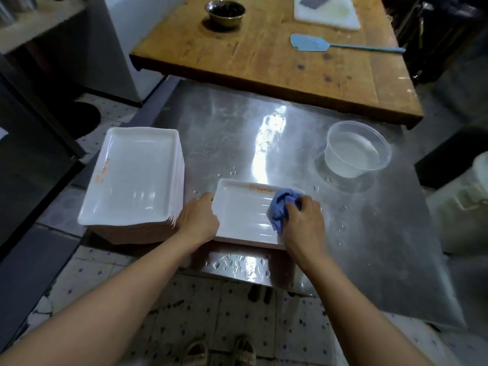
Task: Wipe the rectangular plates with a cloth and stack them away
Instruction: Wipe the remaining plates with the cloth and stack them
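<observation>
A white rectangular plate with orange print on its far rim lies on the steel table near the front edge. My left hand grips the plate's left rim. My right hand holds a bunched blue cloth pressed onto the plate's right part. To the left stands a tall stack of the same white plates at the table's left front corner.
A clear plastic tub of water sits at the right on the steel table, with water drops around. Behind is a wooden table carrying a metal bowl, a blue spatula and a white cutting board.
</observation>
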